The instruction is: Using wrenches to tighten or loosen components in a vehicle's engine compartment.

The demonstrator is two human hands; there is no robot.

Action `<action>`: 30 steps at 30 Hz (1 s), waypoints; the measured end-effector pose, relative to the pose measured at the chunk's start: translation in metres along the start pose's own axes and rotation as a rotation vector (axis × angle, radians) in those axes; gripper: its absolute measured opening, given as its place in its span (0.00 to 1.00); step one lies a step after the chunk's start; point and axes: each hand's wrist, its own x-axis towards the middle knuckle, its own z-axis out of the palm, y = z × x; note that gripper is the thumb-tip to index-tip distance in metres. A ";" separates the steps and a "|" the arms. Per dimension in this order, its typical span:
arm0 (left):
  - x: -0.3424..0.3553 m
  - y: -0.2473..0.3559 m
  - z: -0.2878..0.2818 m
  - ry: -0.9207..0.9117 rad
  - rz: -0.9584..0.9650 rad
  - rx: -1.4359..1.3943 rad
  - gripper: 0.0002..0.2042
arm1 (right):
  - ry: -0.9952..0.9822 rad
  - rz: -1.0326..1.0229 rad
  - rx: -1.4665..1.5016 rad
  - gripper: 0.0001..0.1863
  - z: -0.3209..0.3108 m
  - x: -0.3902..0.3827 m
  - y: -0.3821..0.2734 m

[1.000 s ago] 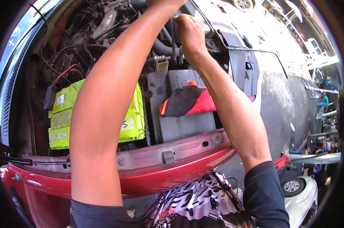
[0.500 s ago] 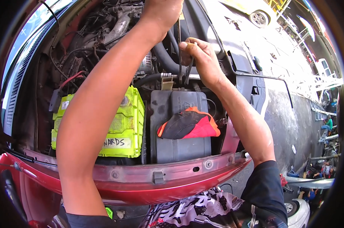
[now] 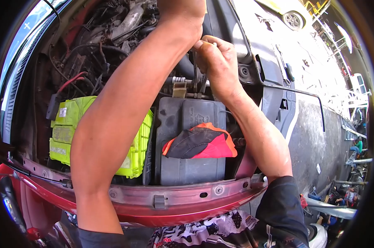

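Under the open hood of a red vehicle, both my arms reach into the engine bay. My left hand (image 3: 182, 9) is at the top edge, its fingers cut off from view; whether it holds anything does not show. Just below and to its right, my right hand (image 3: 218, 58) is closed, thumb pressed against curled fingers; what it grips is hidden. A thin dark metal rod (image 3: 195, 74) stands beside its fingers, partly covered. Nearer me, a black, red and orange cloth (image 3: 201, 142) lies on a grey plastic box (image 3: 191, 171).
A bright yellow-green battery (image 3: 63, 132) sits left of the box, partly behind my left forearm. Wires and hoses run about the engine (image 3: 121, 33). A bent black rod (image 3: 303, 91) juts out over the right side. The red front panel (image 3: 154, 211) crosses nearest me.
My view has shifted slightly. My left wrist has come lower and closer to my right hand, covering the upper part of the rod. My right hand stays closed.
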 end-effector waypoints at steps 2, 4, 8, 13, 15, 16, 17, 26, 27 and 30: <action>-0.003 0.000 0.000 0.003 0.004 -0.001 0.12 | 0.070 0.024 0.041 0.17 -0.006 0.003 0.002; -0.007 0.006 0.001 -0.030 0.017 -0.018 0.12 | 0.241 0.142 0.176 0.16 -0.022 0.019 0.000; -0.001 0.002 -0.003 -0.067 0.032 -0.035 0.12 | 0.130 0.103 0.281 0.17 -0.037 0.013 0.005; 0.002 -0.011 -0.012 -0.146 0.232 0.089 0.12 | 0.170 0.119 0.183 0.20 -0.018 0.007 -0.005; 0.004 -0.019 -0.011 -0.130 0.366 0.099 0.12 | 0.181 0.077 0.173 0.21 -0.014 0.006 0.000; 0.007 -0.023 -0.011 -0.108 0.500 0.114 0.13 | 0.227 0.077 0.172 0.21 -0.012 0.006 -0.001; 0.011 -0.026 -0.011 -0.111 0.502 0.106 0.13 | 0.274 0.075 0.171 0.22 -0.012 0.006 -0.003; 0.002 -0.016 -0.021 -0.157 0.106 0.049 0.07 | 0.444 -0.205 0.356 0.23 -0.057 0.032 -0.108; -0.001 -0.011 -0.018 -0.140 0.070 0.052 0.06 | 0.446 -0.236 0.271 0.24 -0.080 0.051 -0.109; 0.009 -0.016 -0.025 -0.213 0.156 0.131 0.11 | 0.330 -0.160 0.024 0.24 -0.152 0.089 -0.096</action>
